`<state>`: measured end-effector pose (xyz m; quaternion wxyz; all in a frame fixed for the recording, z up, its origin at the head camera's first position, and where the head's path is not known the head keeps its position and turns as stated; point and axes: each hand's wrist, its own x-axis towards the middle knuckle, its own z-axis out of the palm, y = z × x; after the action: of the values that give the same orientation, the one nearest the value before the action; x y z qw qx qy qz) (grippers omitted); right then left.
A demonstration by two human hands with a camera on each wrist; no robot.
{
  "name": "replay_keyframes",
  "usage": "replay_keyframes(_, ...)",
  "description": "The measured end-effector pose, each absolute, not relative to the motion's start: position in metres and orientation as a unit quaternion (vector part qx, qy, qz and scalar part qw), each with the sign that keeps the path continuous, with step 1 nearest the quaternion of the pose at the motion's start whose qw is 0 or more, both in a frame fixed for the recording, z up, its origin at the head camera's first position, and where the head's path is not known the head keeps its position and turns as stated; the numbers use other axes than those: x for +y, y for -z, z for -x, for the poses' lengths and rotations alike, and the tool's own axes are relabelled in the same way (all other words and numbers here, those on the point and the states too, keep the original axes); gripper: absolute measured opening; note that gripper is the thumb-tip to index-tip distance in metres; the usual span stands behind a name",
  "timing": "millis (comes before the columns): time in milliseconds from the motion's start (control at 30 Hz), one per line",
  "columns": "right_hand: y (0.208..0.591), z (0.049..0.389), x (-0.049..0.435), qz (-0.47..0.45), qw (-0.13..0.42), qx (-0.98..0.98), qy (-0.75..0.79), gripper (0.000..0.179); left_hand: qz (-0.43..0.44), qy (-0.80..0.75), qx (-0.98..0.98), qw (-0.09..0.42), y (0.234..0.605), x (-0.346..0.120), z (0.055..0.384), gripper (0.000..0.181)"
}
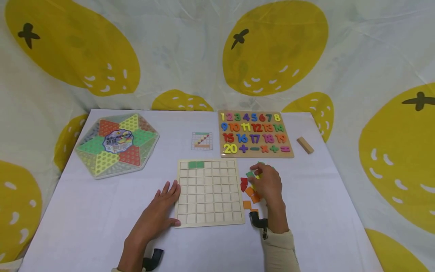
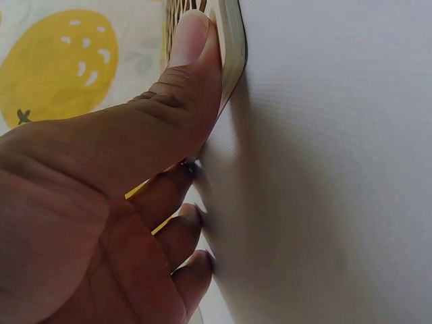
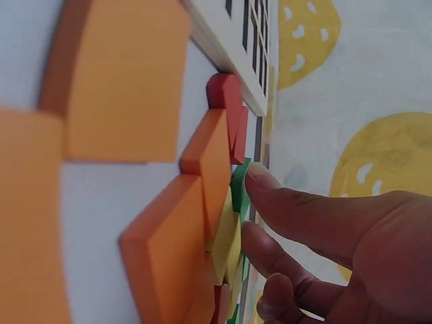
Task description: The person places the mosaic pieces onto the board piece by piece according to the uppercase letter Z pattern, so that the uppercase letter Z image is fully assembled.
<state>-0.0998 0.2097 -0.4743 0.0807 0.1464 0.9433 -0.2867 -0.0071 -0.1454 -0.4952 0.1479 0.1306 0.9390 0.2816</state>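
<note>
A wooden grid board (image 1: 210, 196) lies in front of me, with two green square tiles (image 1: 196, 164) in its top row. My left hand (image 1: 159, 209) rests along the board's left edge, fingers extended and thumb at the near left corner. In the left wrist view the thumb (image 2: 192, 44) lies on the board's rim. To the right of the board, my right hand (image 1: 268, 183) pinches a green tile (image 1: 250, 174) between thumb and forefinger. Under and beside that hand lie red pieces (image 1: 244, 182), orange square tiles (image 3: 131, 81) and yellow pieces (image 3: 226, 239), partly hidden by it.
Behind the board lies a small pattern card (image 1: 202, 141). A number puzzle board (image 1: 256, 134) stands at the back right, with a wooden block (image 1: 305, 145) beside it. At the back left is a hexagonal Chinese checkers set (image 1: 117, 145). A patterned curtain (image 1: 183, 49) surrounds the table.
</note>
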Motion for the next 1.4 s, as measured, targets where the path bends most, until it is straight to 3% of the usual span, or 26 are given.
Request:
replay_keyframes(733, 0.478, 0.108, 0.184, -0.126, 0.029, 0.933, 0.335, 0.015, -0.129, -0.277, 0.941, 0.143, 0.497, -0.146, 0.006, 0.118)
replay_keyframes(1400, 0.484, 0.145, 0.118, -0.015, 0.066, 0.934, 0.352, 0.014, -0.125, -0.286, 0.939, 0.146, 0.497, -0.144, 0.006, 0.115)
